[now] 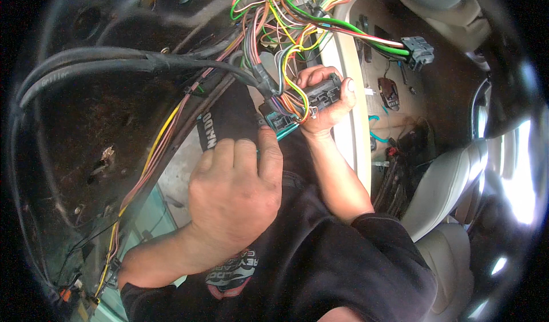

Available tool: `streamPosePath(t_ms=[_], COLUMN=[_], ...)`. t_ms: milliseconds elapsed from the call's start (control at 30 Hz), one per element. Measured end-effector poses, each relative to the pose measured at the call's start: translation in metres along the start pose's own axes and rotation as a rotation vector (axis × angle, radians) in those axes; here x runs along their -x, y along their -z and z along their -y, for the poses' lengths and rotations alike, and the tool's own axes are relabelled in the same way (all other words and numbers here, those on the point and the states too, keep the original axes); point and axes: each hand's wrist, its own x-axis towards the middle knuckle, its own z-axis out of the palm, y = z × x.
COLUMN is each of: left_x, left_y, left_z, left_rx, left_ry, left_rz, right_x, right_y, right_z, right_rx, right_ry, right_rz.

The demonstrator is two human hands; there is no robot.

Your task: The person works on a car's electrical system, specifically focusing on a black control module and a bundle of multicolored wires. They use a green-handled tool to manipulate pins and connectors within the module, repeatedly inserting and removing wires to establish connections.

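A black connector block [323,95] with slots and a teal lower edge is held in my right hand [327,109]. The thumb lies along its right end, and the other fingers curl over its far side. My left hand [237,176] is at the block's near left end, index fingertip against it and the other fingers bent. My left thumb is hidden beneath the hand. A bundle of coloured wires [290,106] runs down into the block. Where the wires enter, it is partly covered by them.
More loose wires [269,13] hang above. A grey plug [418,53] on green and red wires sticks out to the right. A thick black cable [114,56] arches across the left over a dark metal panel [86,150]. A pale sill [349,139] and grey seat [449,185] are at right.
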Motion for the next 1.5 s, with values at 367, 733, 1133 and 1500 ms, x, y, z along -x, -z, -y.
streamPosePath(t_ms=[367, 733, 1133, 1500], left_x=[0.008, 0.033, 0.042, 0.06], left_y=[-0.009, -0.04, -0.072, -0.065], left_z=[0.005, 0.011, -0.022, -0.005], left_rx=[0.059, 1.031, 1.497, 1.276], left_ry=[0.028, 0.64, 0.729, 0.618], left_rz=[-0.033, -0.02, -0.123, -0.235], right_x=[0.002, 0.027, 0.038, 0.026], right_y=[0.001, 0.003, 0.032, -0.011], right_z=[0.006, 0.063, 0.045, 0.1], right_rx=[0.156, 0.867, 0.617, 0.98], right_ry=[0.082, -0.309, -0.358, 0.064], right_rz=[-0.09, -0.035, -0.091, 0.89])
